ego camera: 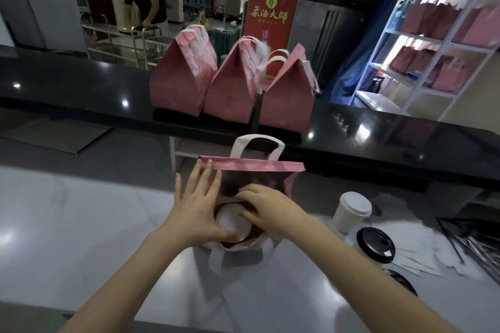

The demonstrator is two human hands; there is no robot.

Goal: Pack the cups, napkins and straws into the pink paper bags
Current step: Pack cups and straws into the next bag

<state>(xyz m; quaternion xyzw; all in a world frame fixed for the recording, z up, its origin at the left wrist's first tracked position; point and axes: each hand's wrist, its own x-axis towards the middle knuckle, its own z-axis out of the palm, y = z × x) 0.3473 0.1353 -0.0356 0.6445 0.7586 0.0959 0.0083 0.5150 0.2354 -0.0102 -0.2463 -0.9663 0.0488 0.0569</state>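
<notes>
Three bags (232, 89) seem packed beyond the fingers (209, 178); in the open bag (257, 167) the right hand (267, 208) grips a cup (230, 220), the left hand (194, 208) braces its wall with straight fingers, and more cups (351, 211), napkins (422, 254) and straws (468, 240) wait to the right.

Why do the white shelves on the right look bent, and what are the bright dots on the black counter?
Head view: the wide-angle lens bows the white metal shelf rack near the frame's edge; the dots on the glossy black counter are most likely reflected lamps; the white paper napkins at the right edge look smeared, while the open pink paper bag in the middle is fairly sharp.
</notes>
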